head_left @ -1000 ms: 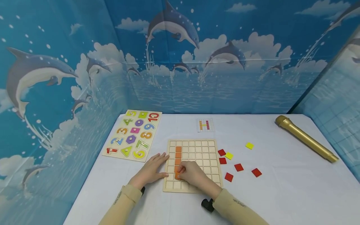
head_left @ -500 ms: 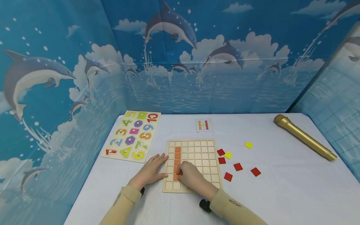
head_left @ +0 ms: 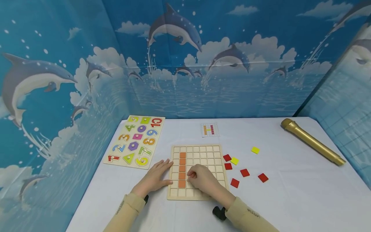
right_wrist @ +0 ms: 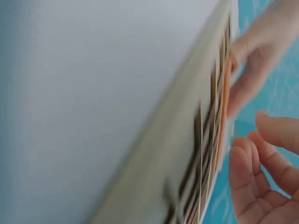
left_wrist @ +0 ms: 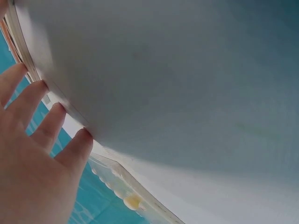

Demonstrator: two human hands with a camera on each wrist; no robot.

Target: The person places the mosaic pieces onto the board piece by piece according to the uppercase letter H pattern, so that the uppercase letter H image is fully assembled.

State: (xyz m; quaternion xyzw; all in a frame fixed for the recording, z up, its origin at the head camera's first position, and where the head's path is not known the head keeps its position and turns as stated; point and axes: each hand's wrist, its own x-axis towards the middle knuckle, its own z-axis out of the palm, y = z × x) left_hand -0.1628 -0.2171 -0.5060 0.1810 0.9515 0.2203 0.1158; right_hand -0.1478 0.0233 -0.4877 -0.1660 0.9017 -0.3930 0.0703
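A wooden grid board (head_left: 205,154) lies in front of me, with orange square tiles (head_left: 182,168) forming a straight column in its second column from the left. My left hand (head_left: 153,178) rests flat on the table with fingers spread, its thumb and fingertips at the board's left edge. Over the board, just right of the lower orange tiles, hovers my right hand (head_left: 203,179). In the right wrist view, the right hand's fingers (right_wrist: 240,170) are loosely bent and apart from the thumb, with nothing between them. The right hand and forearm hide part of the board's lower right.
Red tiles (head_left: 244,173) and yellow tiles (head_left: 255,150) lie loose right of the board. A small pattern card (head_left: 210,130) lies behind it. A number-and-shape puzzle board (head_left: 134,141) sits at the left, and a gold microphone-shaped object (head_left: 313,141) at the far right.
My right hand has let go of the lowest orange tile and drawn back to the right, uncovering the full orange column. My left hand stays at the board's edge.
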